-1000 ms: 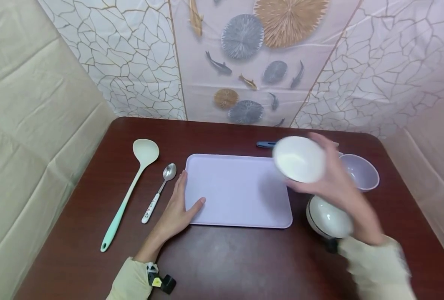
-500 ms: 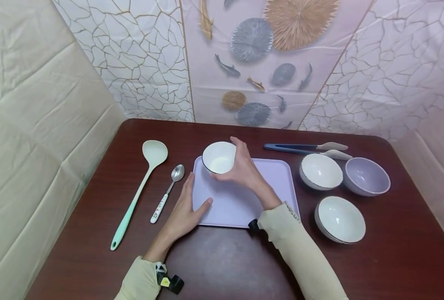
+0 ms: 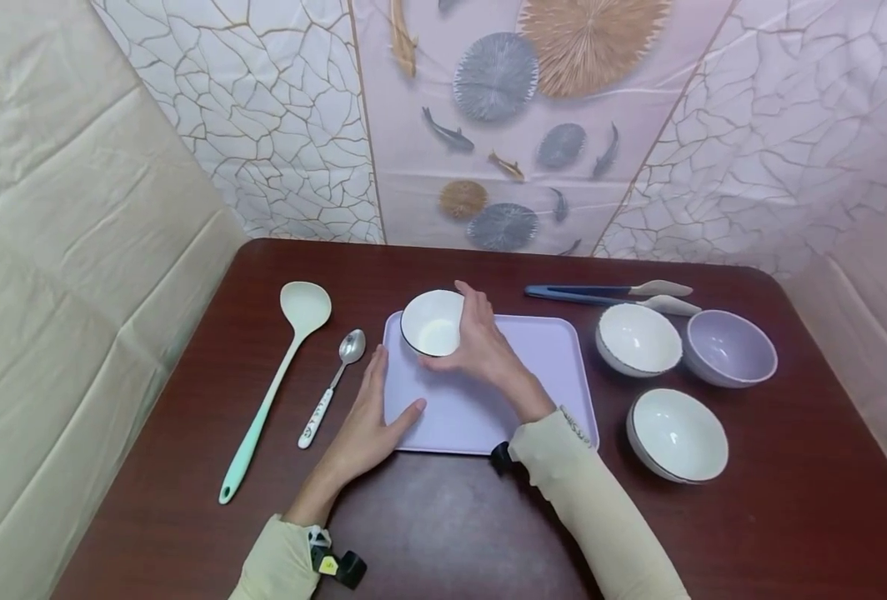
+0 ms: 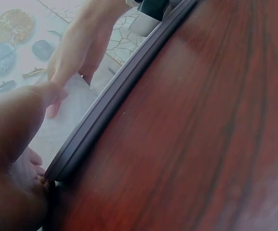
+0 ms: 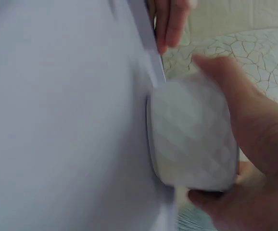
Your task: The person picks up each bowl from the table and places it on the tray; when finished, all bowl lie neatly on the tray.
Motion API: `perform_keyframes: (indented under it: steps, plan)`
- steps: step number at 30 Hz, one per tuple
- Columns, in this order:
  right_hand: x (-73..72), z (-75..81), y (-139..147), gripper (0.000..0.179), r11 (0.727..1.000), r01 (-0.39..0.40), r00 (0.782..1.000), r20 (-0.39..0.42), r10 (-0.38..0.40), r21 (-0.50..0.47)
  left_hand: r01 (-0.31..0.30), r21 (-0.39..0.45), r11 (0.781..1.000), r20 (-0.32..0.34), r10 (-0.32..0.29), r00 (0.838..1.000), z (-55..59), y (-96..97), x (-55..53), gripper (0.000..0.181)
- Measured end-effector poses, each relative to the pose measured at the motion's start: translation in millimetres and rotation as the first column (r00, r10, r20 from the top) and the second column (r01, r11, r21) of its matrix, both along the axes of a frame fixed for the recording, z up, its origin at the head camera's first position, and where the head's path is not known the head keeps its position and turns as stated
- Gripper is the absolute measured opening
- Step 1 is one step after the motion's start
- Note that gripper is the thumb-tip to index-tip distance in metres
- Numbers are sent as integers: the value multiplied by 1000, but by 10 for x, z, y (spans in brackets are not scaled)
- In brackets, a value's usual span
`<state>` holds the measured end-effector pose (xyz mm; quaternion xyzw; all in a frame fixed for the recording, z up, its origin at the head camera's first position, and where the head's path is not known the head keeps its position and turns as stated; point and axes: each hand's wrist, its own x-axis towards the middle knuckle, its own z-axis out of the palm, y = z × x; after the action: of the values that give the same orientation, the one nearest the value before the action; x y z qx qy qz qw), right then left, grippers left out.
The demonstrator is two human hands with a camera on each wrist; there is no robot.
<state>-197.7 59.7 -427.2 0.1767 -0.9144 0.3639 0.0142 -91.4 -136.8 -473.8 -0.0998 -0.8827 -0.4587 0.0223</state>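
Note:
A white bowl with a dark rim (image 3: 432, 325) is at the back left corner of the lilac tray (image 3: 541, 358), and my right hand (image 3: 481, 346) grips its right side between thumb and fingers. In the right wrist view, the bowl's faceted outer wall (image 5: 192, 134) shows, with its base at or very close to the tray surface. My left hand (image 3: 364, 425) rests against the tray's left side, fingers extended along the edge and thumb over the front left corner. The left wrist view shows the tray's edge (image 4: 115, 91) beside that hand.
Left of the tray lie a spoon (image 3: 331, 387) and a mint-handled ladle (image 3: 274, 379). To the right stand two white bowls, one at the back (image 3: 638, 340) and one nearer (image 3: 678, 436), plus a lilac bowl (image 3: 730, 348). Blue-handled tongs (image 3: 586, 296) lie behind.
My right hand has carried the bowl leftward from the tray's right side to its back left corner, then slightly lower. My left hand stays at the tray's left side.

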Motion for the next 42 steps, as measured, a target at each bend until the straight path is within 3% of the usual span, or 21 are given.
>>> perform_keyframes:
  steps: [2,6,11,14,17,20,22,24,31,36,42]
  plan:
    - [36,67,50,131,999,-2,1000,-4,2,37,21,-18,1000,11,-20,1000,4,-11,10,99]
    - [108,410,381,123,999,12,999,-34,-11,37,74,-75,994,38,-72,997,33,-17,31,112]
    - [279,900,1260,99,997,76,996,-55,-75,21,157,-163,974,55,-150,987,67,-55,102,132]
    - [402,1006,1895,92,985,165,986,-46,-163,50,178,-168,970,51,-172,984,74,-86,135,138]
    - [511,897,2481,95,952,297,955,-30,-295,72,185,-167,968,32,-183,983,61,-106,139,139]
    - [572,639,2943,100,909,411,912,-20,-410,77,184,-160,970,26,-182,983,57,-109,132,138]
    - [595,463,3157,103,888,452,891,-5,-453,81,181,-152,972,25,-180,983,56,-106,126,138]
    - [597,320,3304,107,883,463,885,20,-465,76,178,-142,974,23,-177,984,60,-100,124,138]
    - [574,48,3497,118,886,464,884,53,-464,27,182,-142,973,28,-180,983,59,-80,125,137]
    - [552,-3,3509,119,850,526,849,70,-524,-14,188,-148,971,27,-186,982,66,-78,110,137]
    - [562,89,3458,120,817,577,814,98,-572,-24,191,-159,969,28,-189,982,62,-102,100,137]
